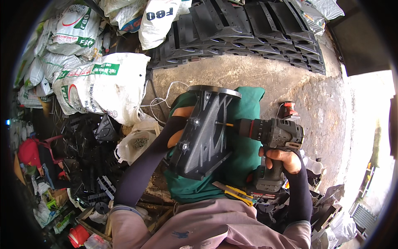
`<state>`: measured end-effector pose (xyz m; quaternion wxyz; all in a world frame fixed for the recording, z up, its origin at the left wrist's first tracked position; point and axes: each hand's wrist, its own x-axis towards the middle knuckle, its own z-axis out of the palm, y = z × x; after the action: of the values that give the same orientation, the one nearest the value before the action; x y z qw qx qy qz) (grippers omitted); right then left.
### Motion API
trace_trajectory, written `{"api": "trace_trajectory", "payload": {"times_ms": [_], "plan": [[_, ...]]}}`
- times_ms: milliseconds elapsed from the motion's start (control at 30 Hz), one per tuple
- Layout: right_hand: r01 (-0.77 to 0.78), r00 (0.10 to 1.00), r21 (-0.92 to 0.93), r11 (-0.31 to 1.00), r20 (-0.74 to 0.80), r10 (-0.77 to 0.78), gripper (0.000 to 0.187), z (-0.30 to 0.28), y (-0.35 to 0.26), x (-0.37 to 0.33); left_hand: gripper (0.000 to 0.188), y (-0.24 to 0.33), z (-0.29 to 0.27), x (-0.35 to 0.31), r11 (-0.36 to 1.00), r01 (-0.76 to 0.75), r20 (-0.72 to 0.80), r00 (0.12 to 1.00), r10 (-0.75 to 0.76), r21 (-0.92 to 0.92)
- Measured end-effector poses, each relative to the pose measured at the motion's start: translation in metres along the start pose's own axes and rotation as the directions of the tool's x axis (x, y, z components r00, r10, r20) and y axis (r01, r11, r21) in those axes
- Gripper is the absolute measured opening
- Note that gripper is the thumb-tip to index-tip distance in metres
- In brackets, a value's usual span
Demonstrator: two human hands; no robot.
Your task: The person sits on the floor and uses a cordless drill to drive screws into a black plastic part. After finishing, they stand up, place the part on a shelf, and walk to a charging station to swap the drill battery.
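Note:
A black ribbed plastic bracket (197,133) with bolts along its left side stands tilted over my green-covered lap. My left hand (177,137) grips it from its left side, partly hidden behind it. In my right hand (286,160) is a grey cordless drill (273,132), my fingers wrapped round its handle. The drill points left, and its thin bit (225,124) reaches the bracket's right side; whether it has entered the plastic I cannot tell. A yellow box cutter (238,194) lies by my lap, near the drill's battery.
Stacked black plastic parts (248,37) line the far side. White printed sacks (101,85) fill the left, above a heap of black pieces (91,166). An open white bag of small metal hardware (139,145) sits by my left forearm. A red-and-grey tool (289,110) stands on the concrete floor (319,124).

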<state>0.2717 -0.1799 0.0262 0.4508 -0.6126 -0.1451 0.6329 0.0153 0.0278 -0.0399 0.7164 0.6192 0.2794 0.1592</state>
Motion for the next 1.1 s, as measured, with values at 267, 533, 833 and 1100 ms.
{"api": "trace_trajectory", "payload": {"times_ms": [267,533,833,1100], "plan": [[0.018,0.999,0.035,0.999,0.051,-0.019,0.04,-0.006,0.007,0.001,0.039,-0.008,0.002,-0.004,0.955,0.161,-0.024,0.985,-0.172,-0.25],[-0.007,0.985,-0.005,1.0,0.17,0.008,0.062,-0.01,0.003,0.005,0.039,-0.022,0.001,-0.008,0.93,0.238,-0.037,0.965,-0.258,-0.279],[-0.015,0.996,0.046,0.999,0.092,0.011,0.05,-0.008,0.005,0.005,0.029,-0.022,0.002,-0.005,0.987,-0.131,0.037,0.99,0.134,-0.092],[-0.029,0.998,0.032,0.999,0.049,0.028,0.044,-0.009,0.007,0.005,0.03,-0.04,-0.001,-0.007,0.98,-0.193,0.063,0.979,0.195,-0.043]]}}
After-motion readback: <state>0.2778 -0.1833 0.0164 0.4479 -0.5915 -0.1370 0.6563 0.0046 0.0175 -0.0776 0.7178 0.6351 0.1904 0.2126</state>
